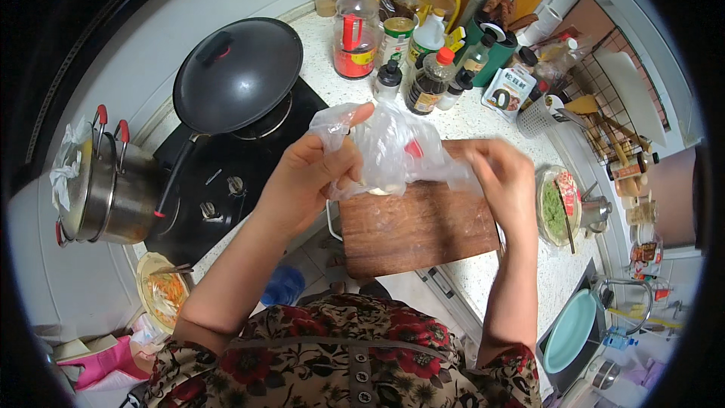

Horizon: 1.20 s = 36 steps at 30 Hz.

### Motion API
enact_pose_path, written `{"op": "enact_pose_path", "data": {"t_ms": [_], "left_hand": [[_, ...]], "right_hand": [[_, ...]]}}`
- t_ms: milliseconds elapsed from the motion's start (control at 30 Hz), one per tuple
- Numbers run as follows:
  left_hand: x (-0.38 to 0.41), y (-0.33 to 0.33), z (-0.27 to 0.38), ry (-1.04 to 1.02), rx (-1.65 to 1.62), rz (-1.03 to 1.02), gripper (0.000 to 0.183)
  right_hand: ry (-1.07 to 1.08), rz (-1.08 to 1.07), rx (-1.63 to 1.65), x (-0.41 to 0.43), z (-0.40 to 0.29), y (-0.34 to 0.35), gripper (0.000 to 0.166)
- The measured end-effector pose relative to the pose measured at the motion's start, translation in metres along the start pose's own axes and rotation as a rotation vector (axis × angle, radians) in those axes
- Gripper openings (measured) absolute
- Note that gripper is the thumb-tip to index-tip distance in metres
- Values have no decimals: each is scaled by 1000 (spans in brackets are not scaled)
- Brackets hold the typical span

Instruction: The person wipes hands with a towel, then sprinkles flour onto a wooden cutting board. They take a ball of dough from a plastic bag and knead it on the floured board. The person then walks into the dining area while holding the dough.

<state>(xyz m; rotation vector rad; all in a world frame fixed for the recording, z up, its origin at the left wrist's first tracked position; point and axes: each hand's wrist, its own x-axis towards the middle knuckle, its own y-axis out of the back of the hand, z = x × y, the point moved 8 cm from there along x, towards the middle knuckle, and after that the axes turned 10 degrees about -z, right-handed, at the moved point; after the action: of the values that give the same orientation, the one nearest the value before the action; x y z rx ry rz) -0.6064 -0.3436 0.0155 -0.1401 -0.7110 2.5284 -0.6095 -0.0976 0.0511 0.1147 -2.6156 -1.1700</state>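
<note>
A thin translucent plastic bag hangs crumpled above a wooden cutting board. My left hand grips the bag's gathered left side, thumb pointing up. On the other side, my right hand, slightly blurred, pinches the stretched edge of the same bag. A red patch shows through the plastic, and something pale is visible at the bag's lower edge; what it is I cannot tell. The board lies at the counter's front edge and sticks out over it.
Left of the board, a lidded black wok sits on the gas hob beside a steel pot. Bottles, including a soy sauce bottle, crowd behind. Shredded green food fills a bowl at right; shredded orange food fills another bowl.
</note>
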Motion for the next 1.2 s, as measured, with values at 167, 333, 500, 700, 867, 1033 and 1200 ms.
{"op": "enact_pose_path", "data": {"t_ms": [167, 333, 500, 700, 867, 1033, 1200], "left_hand": [[-16, 1, 6, 54, 547, 159, 79], [-23, -3, -1, 96, 1149, 145, 113], [-16, -20, -1, -73, 1333, 64, 121], [-4, 13, -25, 86, 1489, 136, 60], [-7, 38, -31, 98, 108, 260, 33], [-13, 31, -52, 136, -479, 136, 40], [-18, 28, -68, 206, -369, 96, 40]], "right_hand": [[-209, -219, 53, -59, 24, -10, 14], [-143, -257, -88, -65, 7, -19, 16], [-39, -296, -128, -50, -21, -30, 16], [25, -437, -89, -50, -34, -39, 19], [-344, -301, -177, -62, 22, -34, 30], [-287, -112, -275, -43, 7, -44, 35], [-331, -87, -298, -16, 13, -77, 41]]}}
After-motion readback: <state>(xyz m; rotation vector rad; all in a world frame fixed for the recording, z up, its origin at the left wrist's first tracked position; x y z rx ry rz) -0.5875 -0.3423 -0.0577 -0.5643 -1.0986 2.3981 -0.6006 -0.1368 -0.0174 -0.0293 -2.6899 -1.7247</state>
